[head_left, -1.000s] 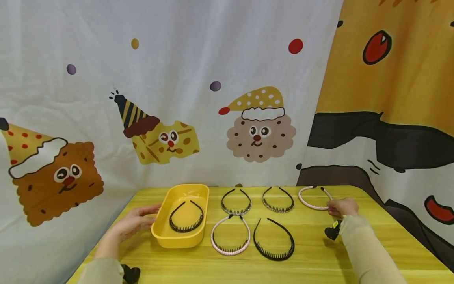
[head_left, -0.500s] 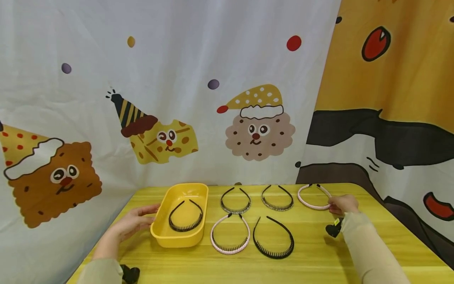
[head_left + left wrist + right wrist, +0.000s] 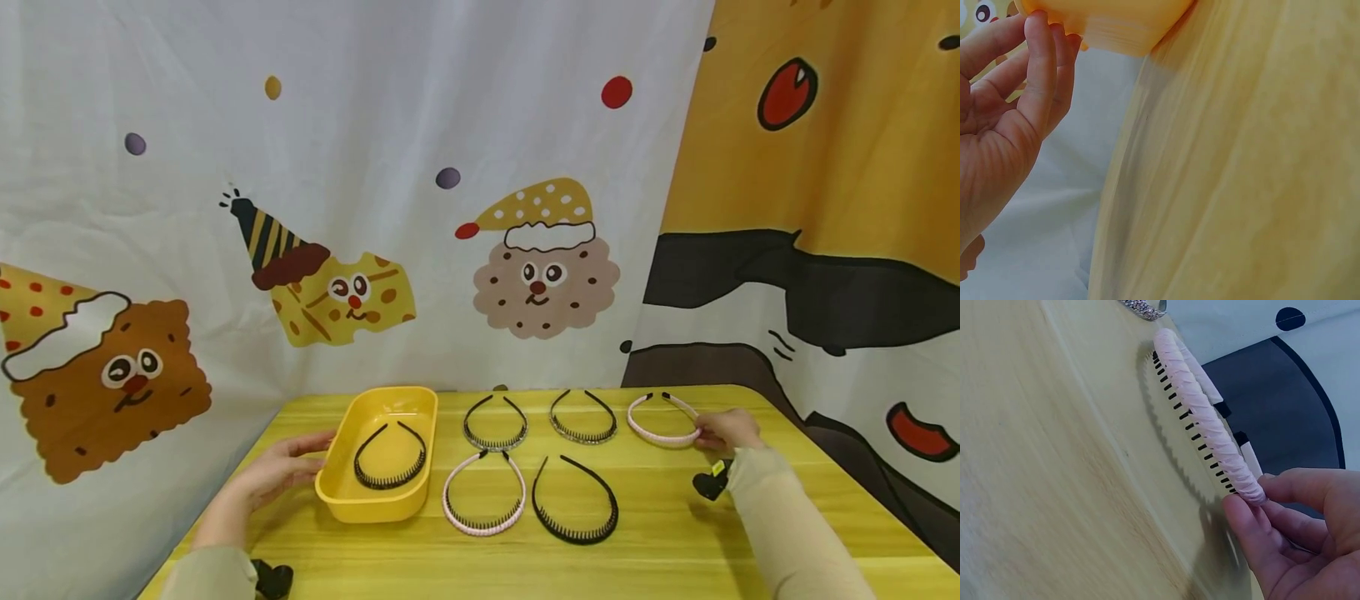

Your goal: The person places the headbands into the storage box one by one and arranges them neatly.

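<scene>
At the table's right, my right hand (image 3: 729,430) pinches one end of the curve of a pink wrapped headband (image 3: 663,438) between thumb and fingers. In the right wrist view this headband (image 3: 1207,428) shows its black comb teeth, and its shadow falls on the tabletop beside it. On the left, my left hand (image 3: 288,471) touches the side of a yellow plastic basin (image 3: 378,512) with loosely bent fingers. Its fingertips meet the basin just under the rim in the left wrist view. A black toothed headband (image 3: 390,482) lies inside the basin.
Between the basin and my right hand lie another pink headband (image 3: 483,530), a plain black headband (image 3: 576,538), and two black headbands with glittery trim, one left (image 3: 495,446) and one right (image 3: 583,437). A printed curtain (image 3: 420,100) hangs behind the wooden table (image 3: 525,575).
The pink headband in my right hand has turned slightly, its open ends shifting left. My left hand stays at the basin, and the whole head view has drifted a little.
</scene>
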`<state>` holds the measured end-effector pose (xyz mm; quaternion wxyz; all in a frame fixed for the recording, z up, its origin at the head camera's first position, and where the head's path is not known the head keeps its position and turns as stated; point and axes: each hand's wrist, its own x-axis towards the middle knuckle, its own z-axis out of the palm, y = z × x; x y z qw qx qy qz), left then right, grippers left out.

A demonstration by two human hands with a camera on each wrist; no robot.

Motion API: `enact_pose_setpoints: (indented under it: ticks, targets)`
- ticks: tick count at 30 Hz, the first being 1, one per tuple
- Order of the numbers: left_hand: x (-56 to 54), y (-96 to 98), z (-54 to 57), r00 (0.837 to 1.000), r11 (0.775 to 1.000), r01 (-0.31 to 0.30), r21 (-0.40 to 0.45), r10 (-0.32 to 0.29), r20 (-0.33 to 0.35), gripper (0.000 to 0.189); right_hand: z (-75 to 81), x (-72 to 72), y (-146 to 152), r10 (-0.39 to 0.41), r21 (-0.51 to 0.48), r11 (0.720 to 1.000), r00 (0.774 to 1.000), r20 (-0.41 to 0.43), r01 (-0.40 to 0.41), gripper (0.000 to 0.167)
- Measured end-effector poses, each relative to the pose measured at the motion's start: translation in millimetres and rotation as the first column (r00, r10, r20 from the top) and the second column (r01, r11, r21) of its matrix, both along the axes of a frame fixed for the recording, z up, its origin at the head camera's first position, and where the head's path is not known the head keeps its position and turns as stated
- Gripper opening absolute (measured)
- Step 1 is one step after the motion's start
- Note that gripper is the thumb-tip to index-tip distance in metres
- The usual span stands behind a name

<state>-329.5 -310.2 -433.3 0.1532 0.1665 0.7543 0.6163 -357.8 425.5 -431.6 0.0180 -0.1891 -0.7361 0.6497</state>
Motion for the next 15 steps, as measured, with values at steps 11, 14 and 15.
enact_pose_setpoints:
  ticks: [11, 14, 15]
  targets:
    - [-0.2, -0.2, -1.5, 1.0, 1.0, 0.012, -0.008, -0.012, -0.01, 0.064, 9.3, 6.1, 3, 0.067, 0.019, 0.998, 0.998, -0.007, -0.067, 0.017]
    - [-0.5, -0.8, -1.4, 1.0, 1.0, 0.013, -0.001, -0.013, -0.007, 0.064, 12.0, 7.2, 2, 0.095, 0.026, 0.995, 0.995, -0.027, -0.094, 0.014]
    - [-0.5, -1.0, -1.3, 1.0, 1.0, 0.013, 0.0, -0.013, -0.007, 0.064, 13.0, 7.1, 2, 0.091, 0.02, 0.996, 0.995, -0.031, -0.09, 0.013]
